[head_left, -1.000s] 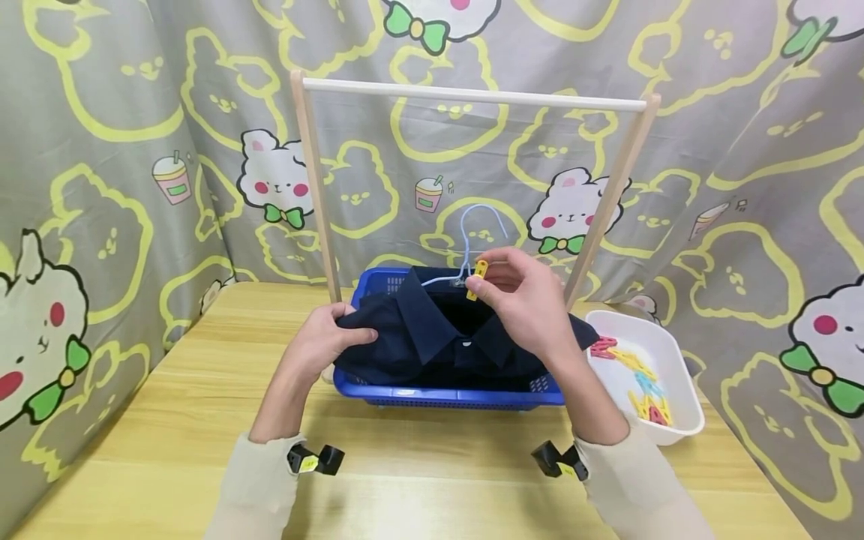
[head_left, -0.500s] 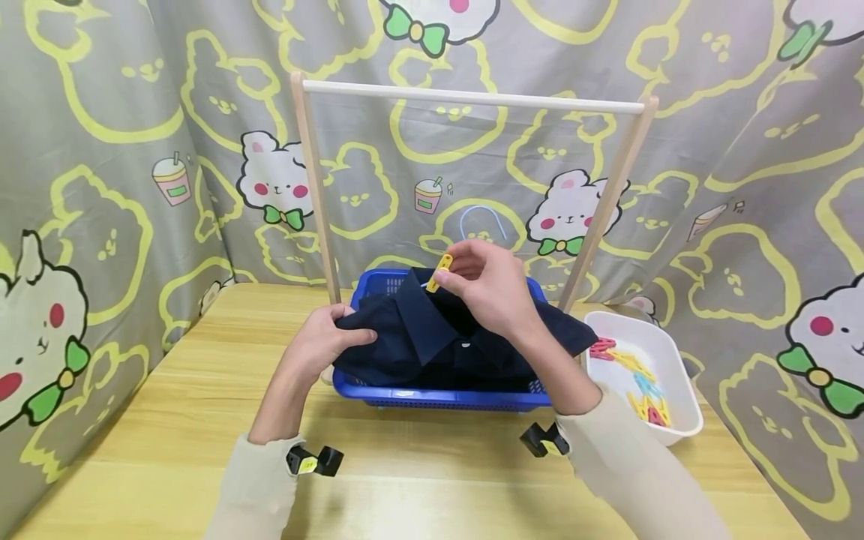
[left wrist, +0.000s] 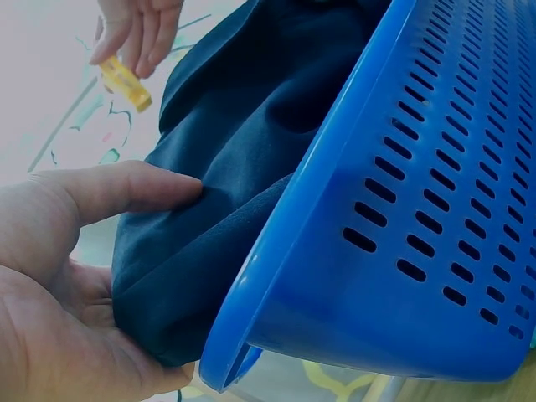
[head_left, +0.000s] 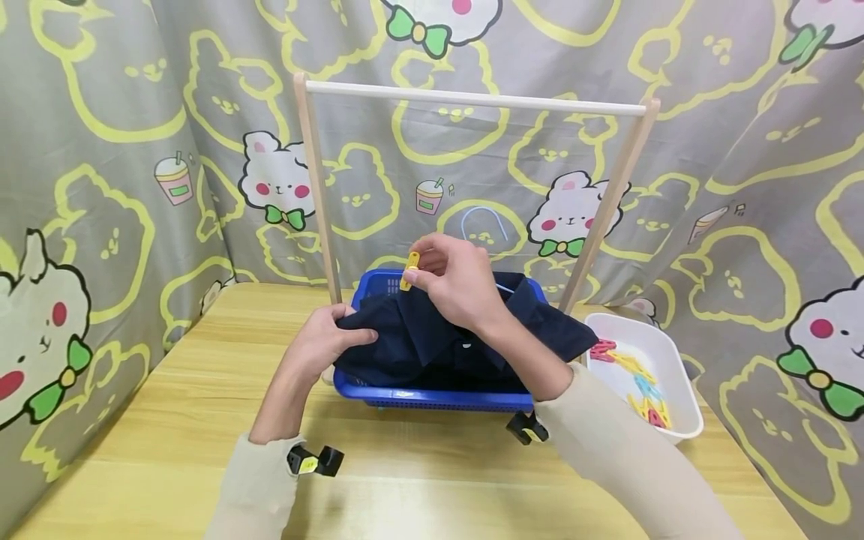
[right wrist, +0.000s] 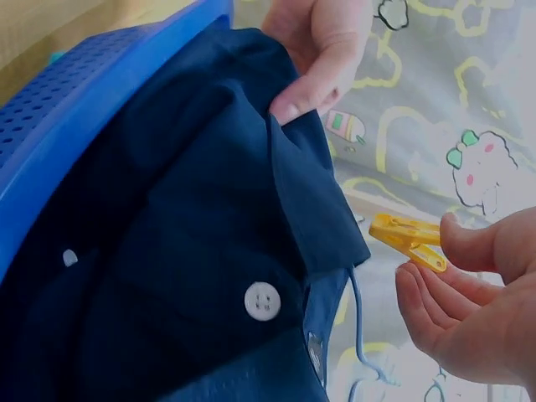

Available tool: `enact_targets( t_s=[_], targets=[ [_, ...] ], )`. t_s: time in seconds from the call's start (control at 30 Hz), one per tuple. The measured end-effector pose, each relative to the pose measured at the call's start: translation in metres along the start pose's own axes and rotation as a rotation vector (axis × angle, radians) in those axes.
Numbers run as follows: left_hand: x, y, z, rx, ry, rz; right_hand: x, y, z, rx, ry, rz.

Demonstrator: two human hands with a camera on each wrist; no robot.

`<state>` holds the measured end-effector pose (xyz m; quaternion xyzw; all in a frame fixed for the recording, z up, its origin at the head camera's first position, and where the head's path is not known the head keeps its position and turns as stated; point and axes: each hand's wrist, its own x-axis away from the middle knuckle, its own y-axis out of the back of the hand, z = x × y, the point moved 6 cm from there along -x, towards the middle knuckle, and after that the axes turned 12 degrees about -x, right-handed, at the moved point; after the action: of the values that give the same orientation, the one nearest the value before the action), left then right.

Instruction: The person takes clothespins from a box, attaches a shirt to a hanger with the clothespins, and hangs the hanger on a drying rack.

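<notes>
A dark navy collared shirt (head_left: 381, 345) lies over the blue basket (head_left: 432, 397), on a light-blue wire hanger (right wrist: 360, 327) whose hook (head_left: 503, 225) rises behind my right hand. My left hand (head_left: 324, 337) grips the shirt's left shoulder between thumb and fingers. In my right hand (head_left: 462, 281) I pinch a yellow clothespin (head_left: 409, 271) just above the shirt's left side. The right wrist view shows this clothespin (right wrist: 410, 239) apart from the collar (right wrist: 314, 205), its tip pointing at the cloth. A white button (right wrist: 263, 301) shows on the shirt front.
A wooden rack with a white top bar (head_left: 472, 97) stands around the basket. On the right, a white tub (head_left: 688, 397) holds several red, yellow and blue clothespins (head_left: 646, 386). A patterned curtain (head_left: 364, 45) hangs behind the wooden table (head_left: 418, 472).
My right hand has moved left with the yellow clothespin, from beside the hanger's neck, across the collar, to above the shirt's left side. My left hand stays where it was on the shirt.
</notes>
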<state>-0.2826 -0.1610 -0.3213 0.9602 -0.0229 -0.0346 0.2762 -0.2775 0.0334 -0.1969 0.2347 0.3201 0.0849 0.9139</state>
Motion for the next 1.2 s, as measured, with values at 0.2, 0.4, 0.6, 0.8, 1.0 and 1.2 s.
enact_targets(
  t_s=[0.2, 0.4, 0.6, 0.8, 1.0, 1.2],
  targets=[
    [0.0, 0.001, 0.001, 0.001, -0.006, -0.007, -0.002, -0.012, 0.0, -0.001, 0.032, -0.002],
    [0.0, 0.0, -0.001, 0.002, -0.016, -0.005, -0.002, -0.02, -0.001, 0.006, 0.049, -0.007],
    [0.0, 0.0, -0.001, 0.014, -0.021, -0.002, -0.004, -0.025, 0.0, -0.002, 0.073, 0.005],
    [0.0, 0.0, -0.001, 0.013, -0.023, -0.003, -0.004, -0.031, 0.002, 0.024, 0.081, 0.042],
    [0.0, 0.0, -0.001, 0.015, -0.026, -0.003, -0.006, -0.032, 0.001, 0.045, 0.082, 0.044],
    [0.0, 0.0, -0.002, 0.024, -0.021, 0.001, -0.007, -0.034, 0.0, 0.061, 0.075, 0.058]
  ],
)
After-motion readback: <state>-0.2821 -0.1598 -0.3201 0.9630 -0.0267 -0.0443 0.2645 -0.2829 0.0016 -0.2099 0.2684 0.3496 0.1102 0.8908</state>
